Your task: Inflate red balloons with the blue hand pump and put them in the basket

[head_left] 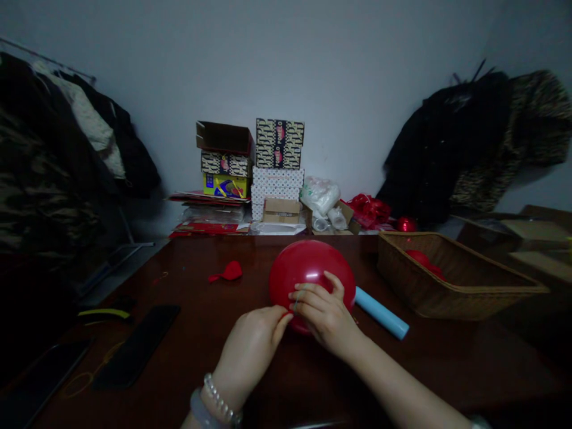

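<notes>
Head view: red balloon [310, 256], inflated, round and glossy, at the middle of the dark table [214, 298]. Left hand [252, 336] — thumb and fingers pinched together on the balloon's neck. Right hand [328, 316] — fingers partly bent and slightly apart against the balloon's near side, thin greenish strand [297, 300] across them; whether it grips, cannot tell. Wicker basket [420, 293], right side of table: red items [422, 261] inside, kind unclear.

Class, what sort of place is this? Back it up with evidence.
Probably a storeroom or small workroom: stacked boxes against the wall, clothes hanging at the sides, and a wicker basket on the table.
</notes>
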`<state>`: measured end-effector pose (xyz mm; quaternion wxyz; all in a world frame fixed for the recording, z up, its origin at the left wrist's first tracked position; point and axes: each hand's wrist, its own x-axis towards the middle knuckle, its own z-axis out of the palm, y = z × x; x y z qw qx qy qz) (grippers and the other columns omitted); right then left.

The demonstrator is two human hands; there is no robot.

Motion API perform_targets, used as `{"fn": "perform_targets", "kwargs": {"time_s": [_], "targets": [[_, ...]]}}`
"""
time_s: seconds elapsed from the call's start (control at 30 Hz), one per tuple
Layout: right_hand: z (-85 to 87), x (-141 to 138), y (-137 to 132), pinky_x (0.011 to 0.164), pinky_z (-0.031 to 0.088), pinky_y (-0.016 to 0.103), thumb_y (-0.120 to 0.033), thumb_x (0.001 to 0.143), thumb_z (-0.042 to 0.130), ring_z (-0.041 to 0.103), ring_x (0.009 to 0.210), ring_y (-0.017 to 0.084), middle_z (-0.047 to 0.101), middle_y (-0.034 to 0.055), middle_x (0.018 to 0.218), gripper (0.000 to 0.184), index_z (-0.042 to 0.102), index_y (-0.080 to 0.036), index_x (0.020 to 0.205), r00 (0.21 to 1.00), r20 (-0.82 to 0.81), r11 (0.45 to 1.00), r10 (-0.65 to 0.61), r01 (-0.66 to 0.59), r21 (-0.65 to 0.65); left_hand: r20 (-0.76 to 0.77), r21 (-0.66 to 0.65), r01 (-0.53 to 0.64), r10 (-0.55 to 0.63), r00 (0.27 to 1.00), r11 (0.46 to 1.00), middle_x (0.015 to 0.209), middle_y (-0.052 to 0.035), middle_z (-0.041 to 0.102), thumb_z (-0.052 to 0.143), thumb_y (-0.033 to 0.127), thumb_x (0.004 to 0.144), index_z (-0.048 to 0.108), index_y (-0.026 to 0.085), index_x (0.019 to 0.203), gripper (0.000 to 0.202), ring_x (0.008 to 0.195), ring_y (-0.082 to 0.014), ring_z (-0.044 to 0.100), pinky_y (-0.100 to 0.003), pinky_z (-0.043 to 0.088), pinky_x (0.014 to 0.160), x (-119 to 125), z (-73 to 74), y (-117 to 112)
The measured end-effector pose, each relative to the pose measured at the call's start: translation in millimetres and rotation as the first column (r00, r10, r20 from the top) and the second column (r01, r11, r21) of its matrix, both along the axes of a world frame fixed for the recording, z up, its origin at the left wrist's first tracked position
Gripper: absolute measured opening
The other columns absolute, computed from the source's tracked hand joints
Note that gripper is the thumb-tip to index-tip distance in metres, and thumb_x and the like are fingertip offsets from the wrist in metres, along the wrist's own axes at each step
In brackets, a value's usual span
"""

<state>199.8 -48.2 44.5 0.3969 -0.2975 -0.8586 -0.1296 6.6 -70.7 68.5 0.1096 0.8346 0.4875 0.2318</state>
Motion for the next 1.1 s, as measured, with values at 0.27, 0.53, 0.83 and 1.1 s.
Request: {"fn": "perform_targets", "kwargs": {"time_s": [0.27,0.53,0.83,1.1], "targets": [[58.5,-39.6,-22.8,0.109,0.008,0.05,-0.017,0.092,0.053,0.06,0.101,0.019,0.071,0.0018,0.1,0.012,0.063,-0.024,0.094,0.998,0.008,0.988,-0.064,0.064,-0.138,0.269,0.454,-0.118,-0.009,0.963,0.883,0.093,-0.0046,0.064,0.048,0.017,0.091,0.061,0.021,0.095,0.014,0.089,-0.0201,0.057,-0.04,0.044,0.089,-26.7,16.5,-17.0],[79.3,-81.4,-51.3,0.101,0.021,0.046,-0.023,0.087,0.064,0.06,0.093,0.019,0.068,-0.0004,0.09,0.003,0.063,-0.024,0.085,0.994,-0.088,0.953,-0.072,0.042,-0.301,0.369,0.705,-0.263,-0.023,0.929,0.659,0.104,-0.0066,0.06,0.06,0.01,0.083,0.064,0.021,0.1,0.021,0.103,-0.0219,0.055,-0.051,0.037,0.104,-56.3,21.1,-32.2],[97.1,-101.2,-62.6,0.081,0.034,0.035,-0.027,0.086,0.068,0.058,0.088,0.018,0.066,-0.0008,0.084,0.006,0.072,-0.028,0.091,0.999,0.044,0.924,-0.012,0.028,-0.382,0.415,0.783,-0.303,-0.095,0.905,0.543,0.116,-0.0079,0.051,0.066,0.011,0.079,0.068,0.025,0.099,0.024,0.115,-0.0252,0.05,-0.054,0.036,0.105,-79.3,20.1,-44.8],[120.4,-107.7,-69.8,0.08,0.034,0.035,-0.021,0.078,0.076,0.055,0.088,0.019,0.06,0.0002,0.08,0.017,0.063,-0.018,0.067,0.983,0.167,0.95,-0.082,0.128,-0.284,0.431,0.673,-0.296,-0.033,0.902,0.677,0.124,-0.0078,0.054,0.064,0.019,0.082,0.07,0.025,0.088,0.01,0.119,-0.0271,0.047,-0.052,0.034,0.105,-82.5,32.5,-59.6]]}}
